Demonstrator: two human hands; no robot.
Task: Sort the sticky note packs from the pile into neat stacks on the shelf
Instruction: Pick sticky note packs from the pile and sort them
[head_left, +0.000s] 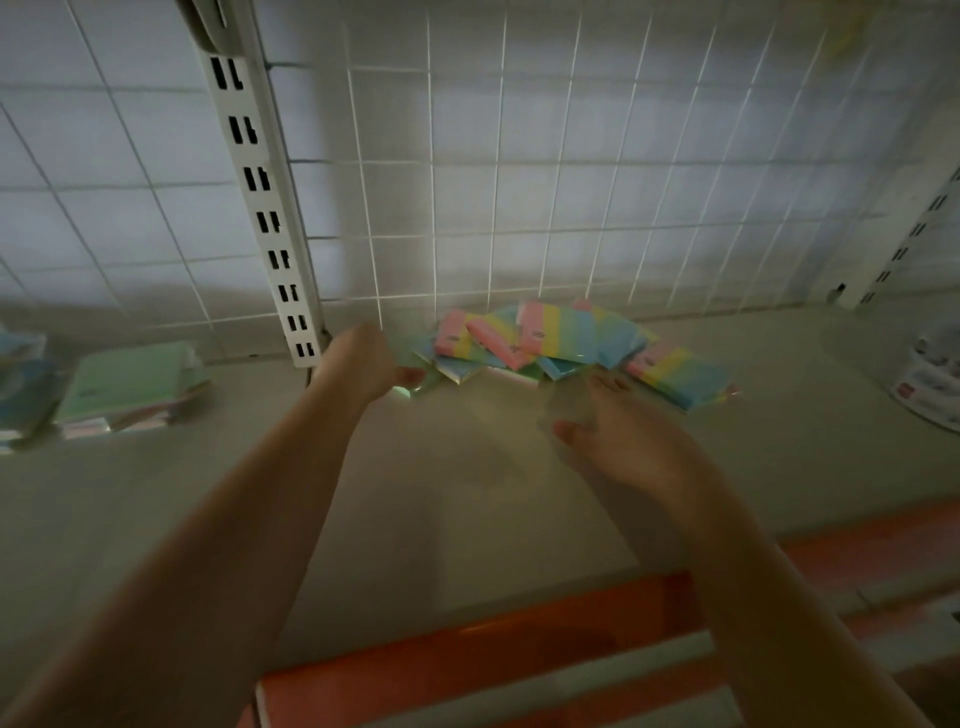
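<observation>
Small dark marks on the sticky note packs (550, 338) are too blurred to read.

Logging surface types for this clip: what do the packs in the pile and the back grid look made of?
Packs: paper in glossy clear wrap, judging by glints along edges. Grid: probably white-coated metal wire, thin and evenly crossed.
</observation>
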